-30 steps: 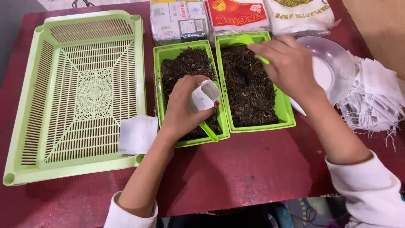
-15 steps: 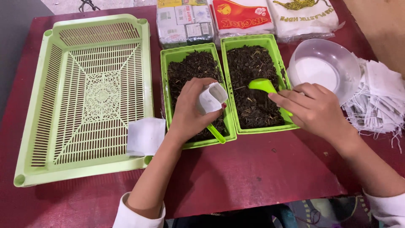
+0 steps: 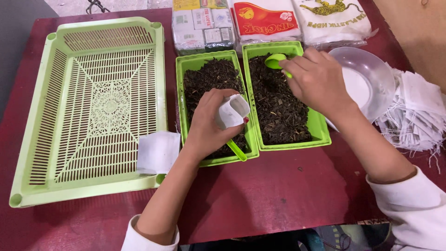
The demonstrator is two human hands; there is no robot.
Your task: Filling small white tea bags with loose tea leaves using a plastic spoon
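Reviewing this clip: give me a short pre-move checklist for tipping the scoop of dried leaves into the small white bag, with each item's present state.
1. Bag mouth open: ok. The small white bag is held open-topped in the left hand.
2. Scoop in hand: ok. The right hand grips the green scoop by its handle.
3. Scoop loaded: cannot tell. Its bowl sits low in the right tray of leaves; its contents are not clear.
4. Bag held over a tray to catch spills: ok. It is above the left tray.
5. Scoop at the bag mouth: not ok. The scoop is apart from the bag, at the far end of the right tray.
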